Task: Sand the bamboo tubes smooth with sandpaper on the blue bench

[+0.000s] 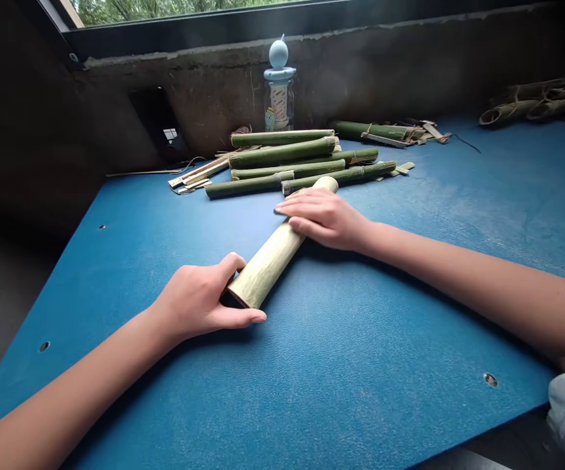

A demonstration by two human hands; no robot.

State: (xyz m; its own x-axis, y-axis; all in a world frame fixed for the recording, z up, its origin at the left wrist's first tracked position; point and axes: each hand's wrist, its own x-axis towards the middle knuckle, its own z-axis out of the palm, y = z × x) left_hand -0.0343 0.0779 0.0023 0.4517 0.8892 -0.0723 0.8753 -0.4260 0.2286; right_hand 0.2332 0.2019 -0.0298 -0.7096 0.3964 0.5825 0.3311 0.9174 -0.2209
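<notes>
A peeled, pale bamboo piece (273, 262) lies slantwise on the blue table, its dark hollow underside showing at the near end. Around that end is my left hand (201, 297), thumb on the near side and fingers curled at the far side. My right hand (328, 219) lies across the upper part of the bamboo, fingers together and bent over it. A small dark edge of something shows at the right fingertips; what it belongs to is hidden under the hand.
Several green bamboo lengths (282, 153) lie stacked beyond my hands, with split strips (204, 173) at their left. Behind them stands a clear bottle (279, 98) with a light blue lid. More bamboo (512, 112) lies far right. The table (311, 391) has metal-rimmed holes.
</notes>
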